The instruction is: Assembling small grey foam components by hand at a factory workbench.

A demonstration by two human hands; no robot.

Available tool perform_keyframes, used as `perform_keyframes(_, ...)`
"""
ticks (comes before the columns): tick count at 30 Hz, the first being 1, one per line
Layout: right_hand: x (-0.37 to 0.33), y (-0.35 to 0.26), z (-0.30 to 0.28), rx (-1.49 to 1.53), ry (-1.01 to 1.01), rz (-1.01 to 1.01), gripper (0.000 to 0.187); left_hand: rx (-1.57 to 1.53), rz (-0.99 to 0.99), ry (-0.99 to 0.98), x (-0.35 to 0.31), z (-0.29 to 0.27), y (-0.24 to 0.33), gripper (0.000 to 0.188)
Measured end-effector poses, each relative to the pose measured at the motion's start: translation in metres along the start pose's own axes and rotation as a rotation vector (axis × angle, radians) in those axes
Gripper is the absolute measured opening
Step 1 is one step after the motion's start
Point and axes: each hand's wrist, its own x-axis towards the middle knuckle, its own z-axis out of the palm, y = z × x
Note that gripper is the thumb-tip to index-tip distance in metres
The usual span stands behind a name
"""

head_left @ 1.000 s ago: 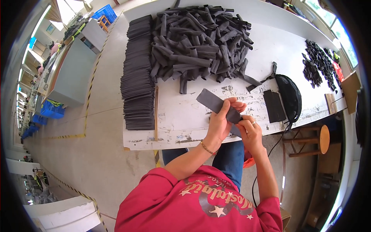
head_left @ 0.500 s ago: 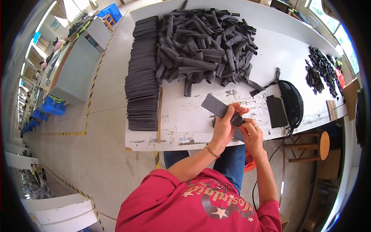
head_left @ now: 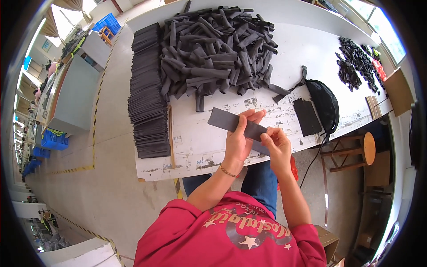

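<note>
A dark grey fabric strip (head_left: 222, 119) is stretched out flat between my hands, above the front edge of the white table (head_left: 191, 133). My left hand (head_left: 240, 139) grips it around the middle, thumb on top and fingers beneath. At the strip's right end, my right hand (head_left: 278, 146) pinches it between thumb and fingers. Another dark flat piece (head_left: 259, 148) shows partly behind my hands near the table edge. Beyond them lies a big heap of rolled dark fabric tubes (head_left: 218, 58). Left of the heap runs a long, neat stack of flat dark strips (head_left: 146, 89).
Right of my hands lie dark flat pieces (head_left: 307, 117) beside a black pouch (head_left: 323, 106) with a strap. Small black pieces (head_left: 356, 62) are piled at the far right. A round wooden stool (head_left: 368, 148) stands by the table's right side. A cable hangs near the pouch.
The strip's right end was bunched and folded in my fingers; now it lies straight and flat. My right hand has shifted to pinch its end. The whole view has swung slightly.
</note>
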Motion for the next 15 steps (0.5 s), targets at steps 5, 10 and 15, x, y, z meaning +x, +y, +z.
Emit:
perform_keyframes(5, 0.005, -0.008, 0.005, 0.034, 0.034, 0.136, 0.004, -0.003, -0.045, 0.002, -0.003, 0.009, 0.009, 0.033)
perform_keyframes(10, 0.004, -0.002, -0.007, -0.373, 0.024, -0.399, 0.012, 0.129, 0.041, 0.251, -0.001, -0.036, 0.034, 0.023)
perform_keyframes(15, 0.0, 0.0, -0.016, -0.323, -0.012, -0.267, 0.007, 0.109, -0.009, 0.222, -0.004, -0.036, 0.038, 0.02)
